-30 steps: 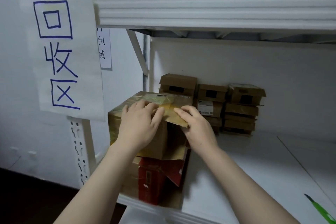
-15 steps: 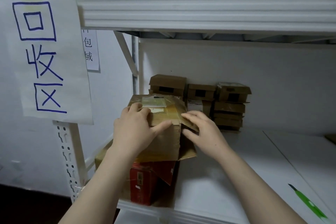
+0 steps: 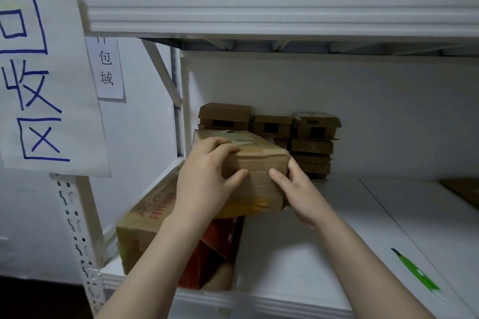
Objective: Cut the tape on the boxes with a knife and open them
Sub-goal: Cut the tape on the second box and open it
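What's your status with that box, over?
Left hand and right hand both grip the cardboard box. It's above a larger box. Green knife lies on the shelf, right side, in neither hand.

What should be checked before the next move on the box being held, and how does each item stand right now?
1. Both hands on the cardboard box: ok. The left hand grips its top edge and the right hand grips its right corner.
2. Knife in hand: not ok. The green knife lies on the shelf, apart from both hands.
3. Box steadily supported: cannot tell. It is above a larger box, but the contact is hidden.
4. Tape cut: cannot tell.
5. Bare shelf space beside it: ok.
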